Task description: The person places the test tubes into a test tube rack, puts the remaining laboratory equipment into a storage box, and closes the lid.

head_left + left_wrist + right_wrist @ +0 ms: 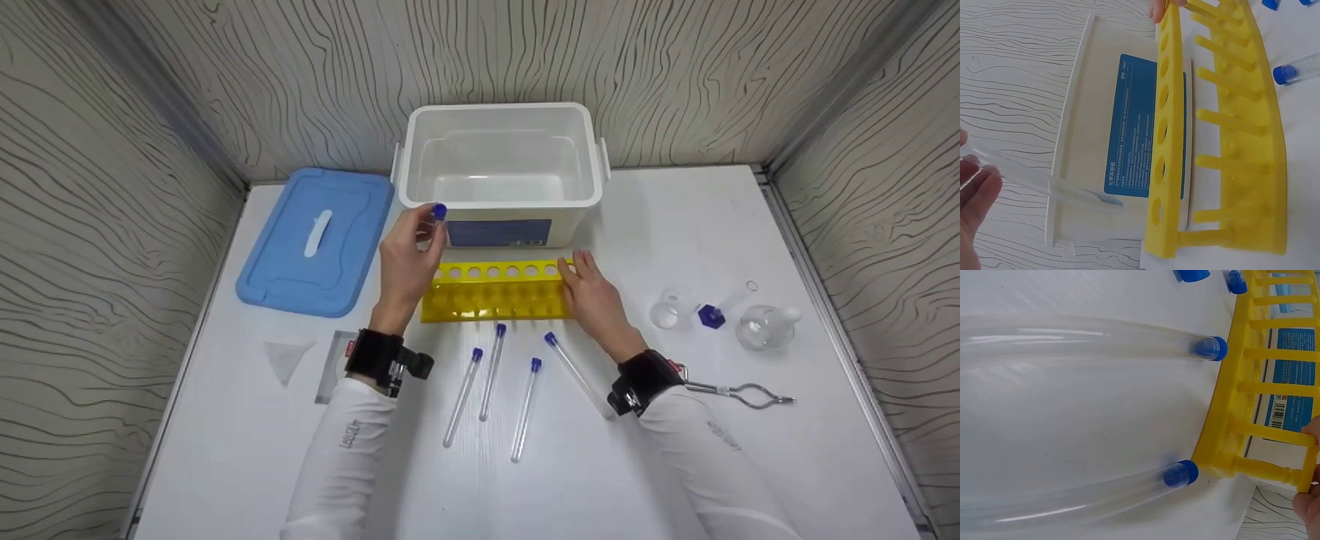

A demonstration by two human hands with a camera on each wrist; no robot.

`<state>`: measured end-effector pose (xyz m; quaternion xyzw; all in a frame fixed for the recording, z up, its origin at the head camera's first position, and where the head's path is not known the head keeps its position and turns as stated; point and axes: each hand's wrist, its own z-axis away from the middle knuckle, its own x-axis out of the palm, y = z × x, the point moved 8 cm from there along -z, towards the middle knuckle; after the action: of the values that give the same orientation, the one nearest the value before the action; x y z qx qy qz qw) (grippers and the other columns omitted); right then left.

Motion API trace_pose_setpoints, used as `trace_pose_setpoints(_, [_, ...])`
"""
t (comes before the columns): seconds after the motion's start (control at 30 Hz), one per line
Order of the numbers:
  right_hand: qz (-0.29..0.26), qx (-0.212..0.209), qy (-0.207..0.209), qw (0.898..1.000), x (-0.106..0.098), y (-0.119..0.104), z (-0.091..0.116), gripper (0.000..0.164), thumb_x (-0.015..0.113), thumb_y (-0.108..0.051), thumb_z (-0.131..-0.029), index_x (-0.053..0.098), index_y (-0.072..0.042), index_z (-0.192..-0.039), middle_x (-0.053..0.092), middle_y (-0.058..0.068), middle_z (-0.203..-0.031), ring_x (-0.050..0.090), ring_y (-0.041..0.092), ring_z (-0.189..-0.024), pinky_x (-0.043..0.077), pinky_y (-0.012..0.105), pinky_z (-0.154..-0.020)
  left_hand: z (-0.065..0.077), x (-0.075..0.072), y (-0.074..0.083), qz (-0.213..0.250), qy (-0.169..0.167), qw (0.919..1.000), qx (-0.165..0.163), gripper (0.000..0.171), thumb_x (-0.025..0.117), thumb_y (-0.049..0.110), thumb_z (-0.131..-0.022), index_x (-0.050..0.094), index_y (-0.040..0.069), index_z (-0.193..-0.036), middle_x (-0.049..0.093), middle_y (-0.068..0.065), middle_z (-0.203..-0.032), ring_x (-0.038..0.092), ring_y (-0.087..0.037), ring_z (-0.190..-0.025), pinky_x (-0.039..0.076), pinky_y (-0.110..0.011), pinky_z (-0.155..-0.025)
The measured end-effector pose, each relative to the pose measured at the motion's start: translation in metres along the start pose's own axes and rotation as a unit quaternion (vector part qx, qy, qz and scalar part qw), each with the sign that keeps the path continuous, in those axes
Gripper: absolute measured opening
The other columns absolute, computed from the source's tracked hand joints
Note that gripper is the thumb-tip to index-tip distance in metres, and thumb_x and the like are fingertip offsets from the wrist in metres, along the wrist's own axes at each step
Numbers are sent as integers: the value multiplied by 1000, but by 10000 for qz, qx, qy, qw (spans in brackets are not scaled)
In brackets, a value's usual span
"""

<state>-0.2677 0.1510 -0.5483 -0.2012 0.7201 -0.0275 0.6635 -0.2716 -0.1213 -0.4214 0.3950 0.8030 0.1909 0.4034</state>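
Up near the bin's front wall, my left hand [409, 255] pinches a clear test tube [1033, 179] by its upper part, just below the blue cap [439, 211]. In the left wrist view the tube's lower end points towards the end hole of a yellow test tube rack [1163, 140]. My right hand [598, 304] grips the rack's right end, fingers and thumb around its top bar. Several capped test tubes [491, 375] lie on the table in front of the rack, caps facing it; in the right wrist view one tube's cap [1188, 472] is close to the rack's base.
Behind the rack stands a white bin [499, 204], with its blue lid [300, 277] lying to the left. A funnel [285, 364] is at left. Towards the right are a beaker [665, 313], a blue-based cylinder [712, 316], a round flask [759, 332] and metal tongs [754, 394].
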Motion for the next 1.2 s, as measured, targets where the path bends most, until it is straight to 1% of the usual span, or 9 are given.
trace_pose_setpoints(0.13, [30,20,-50,10000,0,0,0,46,56,-16,-99,51,-5,-144,42,26,-153,39,41,-144,47,53,-106,1,1,-9,105,86,9998,-158,28,65,18,-96,63,3,-119,70,-12,-103,71,-21,-91,61,-30,-83])
trace_pose_setpoints(0.37, [69,60,-127,9999,1,0,0,47,55,-18,-101,49,-6,-146,40,25,-154,38,40,-145,46,53,-107,8,5,-21,208,73,9987,-458,27,64,18,-96,64,4,-120,70,-11,-104,72,-20,-91,61,-30,-83])
trace_pose_setpoints(0.6, [7,46,-64,10000,0,1,0,47,55,-17,-101,49,-6,-146,41,25,-154,38,40,-145,44,52,-109,20,13,-36,183,-33,9949,-989,26,66,17,-95,64,5,-118,71,-11,-105,72,-21,-93,61,-32,-85])
trace_pose_setpoints(0.7, [22,32,-78,10000,1,1,1,47,55,-17,-101,49,-6,-146,40,25,-154,37,41,-145,44,52,-109,26,18,-42,221,-71,9930,-1159,26,65,17,-95,64,4,-117,71,-11,-105,72,-21,-93,61,-32,-85])
trace_pose_setpoints(0.83, [75,28,-53,10000,2,1,0,47,56,-17,-100,49,-5,-145,41,26,-154,38,41,-145,45,52,-109,33,22,-46,214,-137,9912,-1300,24,65,18,-95,64,5,-116,71,-10,-105,72,-21,-95,61,-32,-86])
trace_pose_setpoints(0.97, [73,-43,105,9999,0,1,1,45,58,-14,-99,52,-4,-143,44,27,-151,40,42,-143,47,52,-107,38,24,-50,201,-139,9904,-1358,23,65,17,-95,64,5,-115,71,-11,-106,72,-21,-96,60,-33,-87])
trace_pose_setpoints(1.03, [61,-55,121,9999,0,1,1,45,58,-14,-99,53,-3,-142,44,27,-151,41,42,-143,47,52,-107,40,25,-52,197,-137,9899,-1396,23,65,17,-95,64,5,-115,71,-12,-106,72,-22,-97,60,-33,-88])
trace_pose_setpoints(1.2, [33,58,-39,10000,2,1,0,46,56,-16,-100,50,-5,-144,42,26,-153,38,41,-145,45,52,-109,46,27,-58,214,-222,9864,-1617,24,65,17,-95,63,6,-116,71,-11,-109,73,-22,-99,59,-32,-90])
